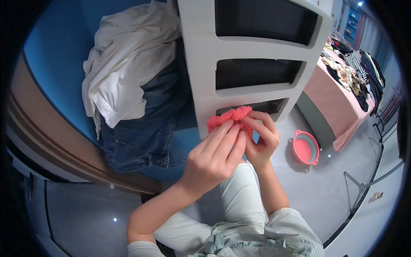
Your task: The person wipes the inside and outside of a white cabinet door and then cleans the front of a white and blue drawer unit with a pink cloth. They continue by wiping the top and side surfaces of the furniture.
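A fluffy coral-pink cloth (229,116) is bunched up between my two hands, in front of the lowest opening of a white plastic drawer unit (203,73). My left hand (216,152) presses its fingers against the cloth from the left. On the other side, my right hand (262,135) pinches it with bent fingers. The fingertips of both hands nearly meet, and the lower part of the cloth is hidden behind them.
Left of the unit, white clothing (124,68) lies over blue jeans (137,139) on a blue surface. A pink and grey basin (305,147) stands on the tiled floor at right. Beyond it, clothes cover a bed with a pink sheet (340,109). A grey metal stand (361,187) is at far right.
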Demonstrator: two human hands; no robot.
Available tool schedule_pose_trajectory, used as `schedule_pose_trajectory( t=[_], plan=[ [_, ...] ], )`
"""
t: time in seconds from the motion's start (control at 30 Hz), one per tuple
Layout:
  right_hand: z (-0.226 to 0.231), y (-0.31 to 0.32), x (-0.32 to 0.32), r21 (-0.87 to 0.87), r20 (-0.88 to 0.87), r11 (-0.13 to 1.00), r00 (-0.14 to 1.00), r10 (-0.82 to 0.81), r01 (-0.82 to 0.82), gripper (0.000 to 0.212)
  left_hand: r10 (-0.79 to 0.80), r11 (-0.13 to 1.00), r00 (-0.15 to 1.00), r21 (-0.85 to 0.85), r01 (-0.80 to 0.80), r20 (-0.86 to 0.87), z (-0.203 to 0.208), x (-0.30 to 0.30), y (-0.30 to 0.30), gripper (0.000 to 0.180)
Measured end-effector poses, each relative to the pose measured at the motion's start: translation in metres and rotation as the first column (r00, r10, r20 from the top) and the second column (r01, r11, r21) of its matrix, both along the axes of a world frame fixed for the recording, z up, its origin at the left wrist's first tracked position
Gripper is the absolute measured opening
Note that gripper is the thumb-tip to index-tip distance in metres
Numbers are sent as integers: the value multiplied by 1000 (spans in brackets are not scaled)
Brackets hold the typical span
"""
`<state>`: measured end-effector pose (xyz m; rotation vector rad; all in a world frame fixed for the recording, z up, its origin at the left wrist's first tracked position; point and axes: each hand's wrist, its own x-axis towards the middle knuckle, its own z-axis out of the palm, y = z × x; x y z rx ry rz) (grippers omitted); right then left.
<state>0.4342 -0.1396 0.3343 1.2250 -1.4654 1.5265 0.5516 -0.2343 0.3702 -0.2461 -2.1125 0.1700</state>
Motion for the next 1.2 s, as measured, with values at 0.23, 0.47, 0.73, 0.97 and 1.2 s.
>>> schedule_pose_trajectory(
  t=[0.23,0.47,0.73,0.97,1.2],
  plan=[
    [13,-32,12,54,-129,999,992,-1,8,35,123,982,975,163,-93,-187,-20,-3,-34,39],
    [-26,-32,24,168,-135,986,991,11,12,40,130,871,984,488,-57,-118,-92,0,-31,37],
    [-71,-27,20,172,-162,980,984,-76,104,37,145,661,984,750,-18,-105,-145,-14,23,44],
    [-76,-24,13,194,-208,978,978,-30,72,34,-34,268,977,940,212,-211,-165,-26,51,55],
    [-82,-22,-3,156,-290,987,957,2,45,36,-283,-359,878,892,276,-386,-152,-24,46,63]
  ],
)
